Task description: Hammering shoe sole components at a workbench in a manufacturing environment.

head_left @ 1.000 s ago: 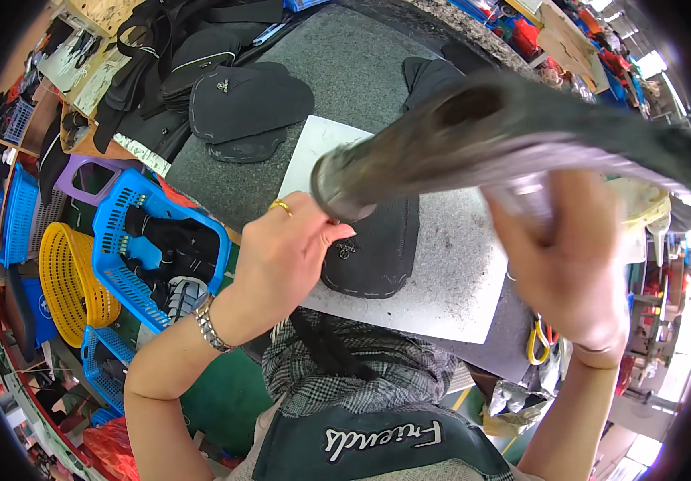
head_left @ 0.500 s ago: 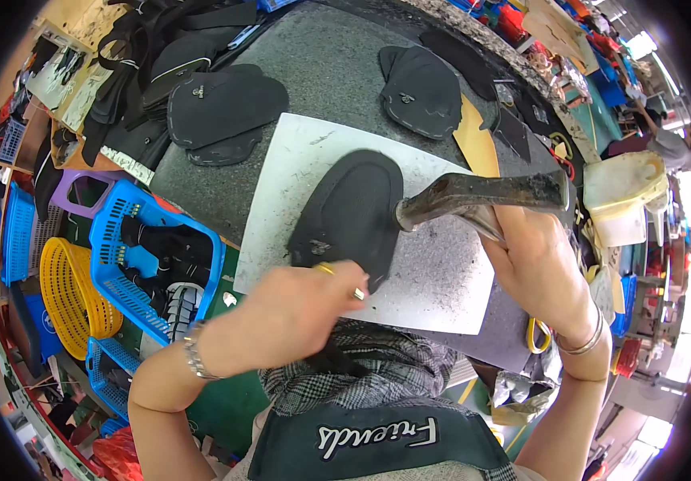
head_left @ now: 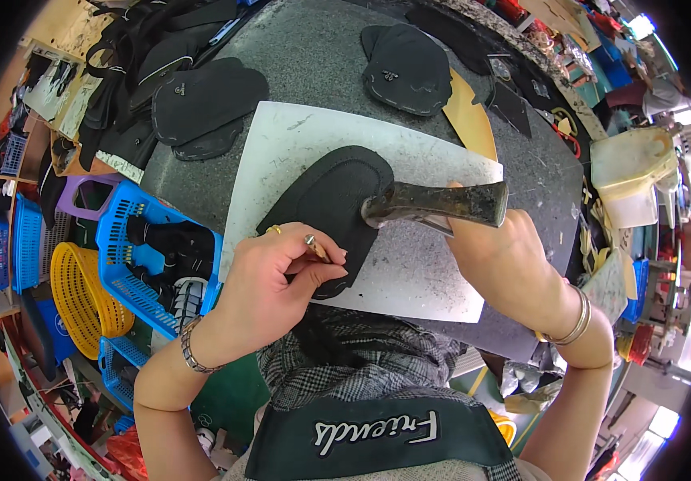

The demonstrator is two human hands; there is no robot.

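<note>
My left hand (head_left: 269,272) is closed in a pinch on a short metal punch (head_left: 311,240), held just over a black rounded panel (head_left: 325,180). Part of the panel's lower end is hidden by this hand. The panel lies flat on a white board (head_left: 269,152) marked with dark specks. In my right hand (head_left: 506,260) is a hammer (head_left: 433,202) with a dark, worn metal head. One end of that head hangs over the panel's right edge; its handle is mostly covered by my fingers.
Black rounded pieces with small emblems (head_left: 209,100) (head_left: 405,72) lie at the far left and far right of the dark tabletop (head_left: 305,48). A yellow sheet (head_left: 470,116) sits beside the board. Blue basket (head_left: 161,293) and yellow basket (head_left: 81,301) stand left, a whitish container (head_left: 630,160) right.
My left hand has turned, and the punch now points up between its fingers. My right hand has moved left with the hammer, bringing its head over the panel's edge.
</note>
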